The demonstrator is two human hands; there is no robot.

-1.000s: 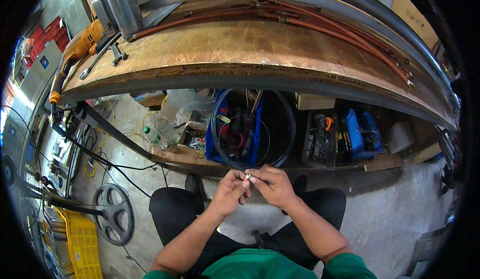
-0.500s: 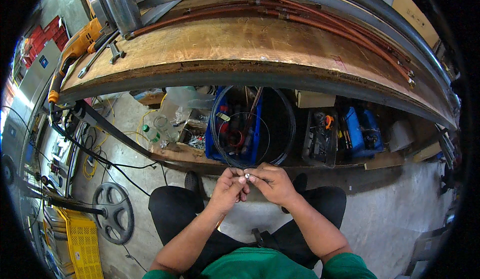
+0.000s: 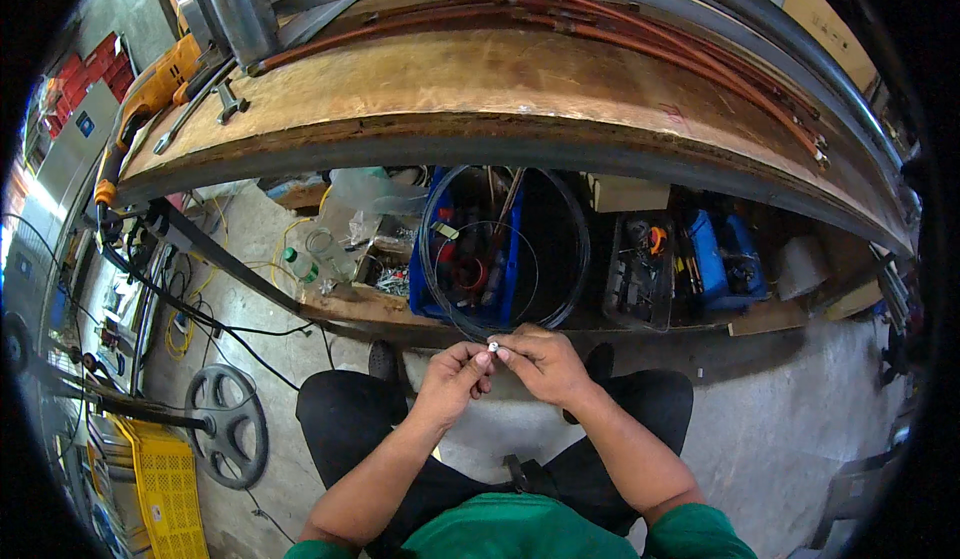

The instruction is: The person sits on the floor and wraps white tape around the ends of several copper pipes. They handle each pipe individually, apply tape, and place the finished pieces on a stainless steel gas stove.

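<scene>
My left hand [image 3: 453,384] and my right hand [image 3: 545,362] meet in front of my knees, fingertips almost touching. Between them, both thumbs and forefingers pinch a small whitish, shiny piece [image 3: 493,347], too small to name exactly. A large loose coil of thin grey wire [image 3: 584,249] stands just beyond, its lower edge running down to my fingers. Whether the fingers also grip the wire is hidden. Behind the coil, partly seen through it, a blue bin [image 3: 428,304] holds tools and reddish items.
A wooden workbench [image 3: 450,84] spans the far side, bearing copper-coloured tubes [image 3: 690,54], a wrench [image 3: 232,104] and an orange power tool [image 3: 160,84]. Below it stand a grey parts tray [image 3: 640,294] and a blue box [image 3: 722,269]. A handwheel [image 3: 228,427] and yellow crate [image 3: 165,484] are at left.
My hands have shifted slightly, still pinching the small whitish piece, which now shows a little higher between the fingertips. The wire coil has barely moved.
</scene>
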